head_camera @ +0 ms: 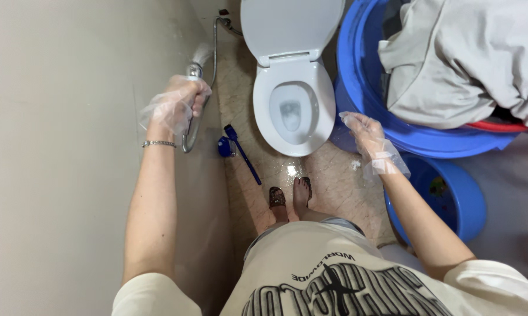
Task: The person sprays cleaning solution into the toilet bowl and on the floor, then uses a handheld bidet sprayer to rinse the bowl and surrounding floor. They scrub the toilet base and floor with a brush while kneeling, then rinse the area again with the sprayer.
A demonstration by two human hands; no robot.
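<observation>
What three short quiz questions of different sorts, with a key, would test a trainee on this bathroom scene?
1. True or false: the toilet lid is down.
2. Which hand grips the spray hose? A) left hand B) right hand C) neither
3. Fill in: the blue brush lies on the floor between the toilet and the ____.

Key:
1. False; the lid stands raised and the bowl is open.
2. A; the gloved left hand is closed around the hose head by the wall, while the gloved right hand hangs open and empty near the blue tub holding cloth.
3. Wall.
</observation>
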